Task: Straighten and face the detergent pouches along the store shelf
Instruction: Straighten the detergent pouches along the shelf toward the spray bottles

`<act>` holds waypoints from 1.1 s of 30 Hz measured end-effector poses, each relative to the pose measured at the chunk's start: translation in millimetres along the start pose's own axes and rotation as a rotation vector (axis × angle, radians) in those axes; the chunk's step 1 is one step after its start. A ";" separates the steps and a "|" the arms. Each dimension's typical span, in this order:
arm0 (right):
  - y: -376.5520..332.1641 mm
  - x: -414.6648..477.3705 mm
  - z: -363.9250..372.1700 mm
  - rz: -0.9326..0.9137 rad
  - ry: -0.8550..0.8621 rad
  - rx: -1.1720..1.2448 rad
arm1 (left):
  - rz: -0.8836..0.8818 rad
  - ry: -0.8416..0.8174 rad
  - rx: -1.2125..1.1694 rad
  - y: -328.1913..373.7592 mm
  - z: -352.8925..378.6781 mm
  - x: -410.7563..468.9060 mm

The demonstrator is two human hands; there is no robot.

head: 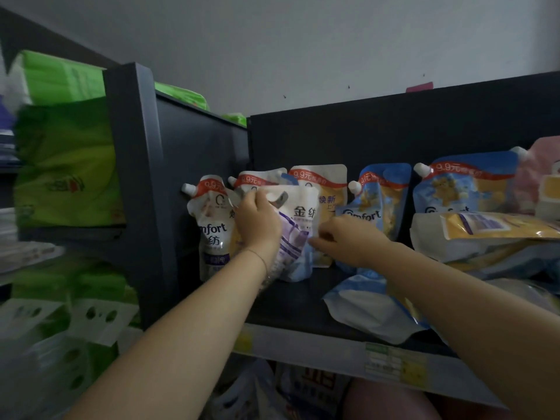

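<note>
Detergent pouches stand along a dark shelf (303, 301). My left hand (257, 219) grips the upper left side of a white and purple pouch (295, 237) standing near the shelf's left end. My right hand (348, 241) pinches that same pouch's right edge. A white Comfort pouch (212, 225) stands at the far left against the side panel. Behind the held pouch stand another white pouch (260, 178) and a yellow one (328, 189). To the right stands a blue pouch (375, 201). Another blue pouch (369, 310) lies flat at the front.
At the right, a blue pouch (466, 186) stands behind a flat stack of yellow and white pouches (485, 234). The dark side panel (136, 177) bounds the shelf on the left. Green packs (63, 165) fill the neighbouring shelving. Price labels (394, 362) line the shelf's front edge.
</note>
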State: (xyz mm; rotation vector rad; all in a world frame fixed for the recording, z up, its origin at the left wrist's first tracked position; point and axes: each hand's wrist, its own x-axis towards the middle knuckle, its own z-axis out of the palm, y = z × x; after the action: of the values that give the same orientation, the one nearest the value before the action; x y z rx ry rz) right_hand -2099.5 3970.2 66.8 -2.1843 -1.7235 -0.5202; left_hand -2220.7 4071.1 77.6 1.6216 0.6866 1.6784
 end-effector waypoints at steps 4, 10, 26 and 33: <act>-15.7 12.8 13.1 0.069 -0.197 0.032 | 0.118 -0.045 -0.069 -0.4 -24.9 7.7; -45.1 20.3 25.0 0.159 -0.331 0.534 | 0.131 -0.036 -0.191 -6.0 -48.3 18.0; -75.2 16.5 48.1 0.308 0.160 1.144 | 0.018 -0.048 -0.322 -1.0 -51.4 20.2; -87.6 8.4 49.3 0.395 0.405 0.910 | -0.113 0.006 -0.059 -5.1 -58.4 32.2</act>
State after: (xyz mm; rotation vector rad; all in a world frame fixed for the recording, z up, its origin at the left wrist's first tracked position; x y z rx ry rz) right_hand -2178.6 4019.8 28.6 -1.5365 -0.9745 -0.0304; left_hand -2277.4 4104.7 89.2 1.5087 0.7115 1.6081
